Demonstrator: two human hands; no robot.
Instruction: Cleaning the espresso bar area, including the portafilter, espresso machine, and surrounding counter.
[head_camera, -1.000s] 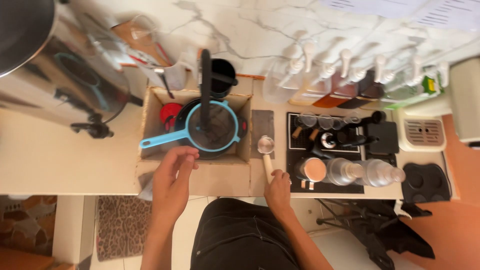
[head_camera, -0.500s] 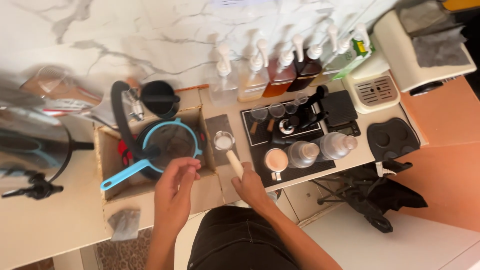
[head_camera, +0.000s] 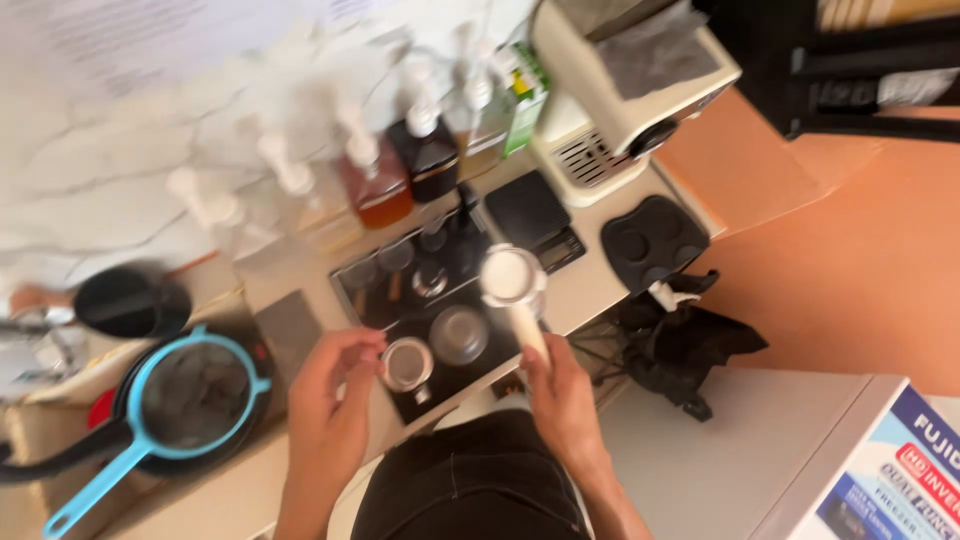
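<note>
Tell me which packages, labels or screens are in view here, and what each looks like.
Green carton: upright behind the pump bottles, by the wall.
Cardboard box: bottom right corner, white with a blue and red printed panel.
Black scale: flat, on the counter beside the cream machine; its narrow display looks dark.

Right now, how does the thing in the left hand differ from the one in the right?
The left hand pinches a small metal cup by its rim; the right hand grips a portafilter by its pale handle. The metal cup is short and handleless, the portafilter long, its round head raised above the dark tray. The cup looks grey inside, the portafilter's head whitish. Both are round-mouthed and held over that tray.
</note>
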